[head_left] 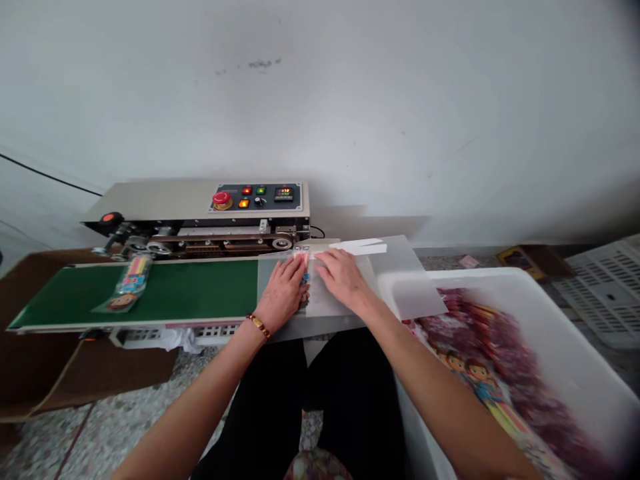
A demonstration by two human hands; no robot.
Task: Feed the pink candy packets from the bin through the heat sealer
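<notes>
My left hand (285, 288) and my right hand (344, 277) both lie flat, fingers stretched out, on a clear plastic packet (306, 275) with colourful print. The packet rests on a grey plate at the infeed end of a band sealing machine (200, 213), its top edge at the sealer's rollers. A sealed packet (129, 283) with coloured sticks and a cartoon face lies further left on the green conveyor belt (190, 290). I wear a beaded bracelet on the left wrist.
A white plastic tub (565, 333) at my right holds several printed packets. The machine's control panel (257, 197) has a red stop button and lit switches. A brown cardboard box (30, 347) sits under the belt's left end. A white crate (600, 287) stands far right.
</notes>
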